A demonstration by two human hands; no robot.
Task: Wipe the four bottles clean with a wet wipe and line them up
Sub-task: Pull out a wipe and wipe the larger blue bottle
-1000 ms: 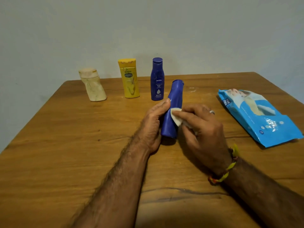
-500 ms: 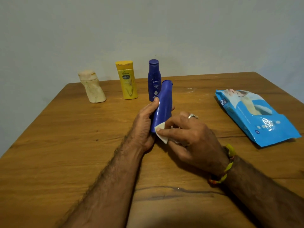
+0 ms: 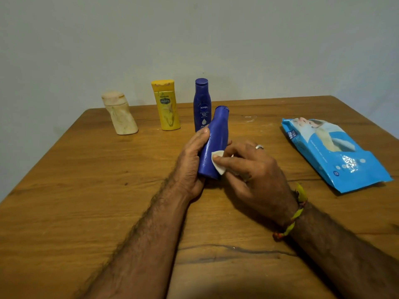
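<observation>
My left hand (image 3: 191, 162) grips a plain blue bottle (image 3: 216, 139), tilted with its cap pointing away from me, just above the table. My right hand (image 3: 252, 171) pinches a white wet wipe (image 3: 218, 161) and presses it against the bottle's lower right side. Three bottles stand in a row near the far edge: a cream bottle (image 3: 119, 113) at the left, a yellow bottle (image 3: 166, 105) in the middle, and a dark blue Nivea bottle (image 3: 201, 102) on the right, partly behind the held one.
A blue pack of wet wipes (image 3: 332, 152) lies flat on the wooden table (image 3: 86, 201) to the right of my hands. A grey wall stands right behind the table's far edge.
The wipe slid down toward the bottle's base, then a little back up its side. The bottle stays tilted in my left hand.
</observation>
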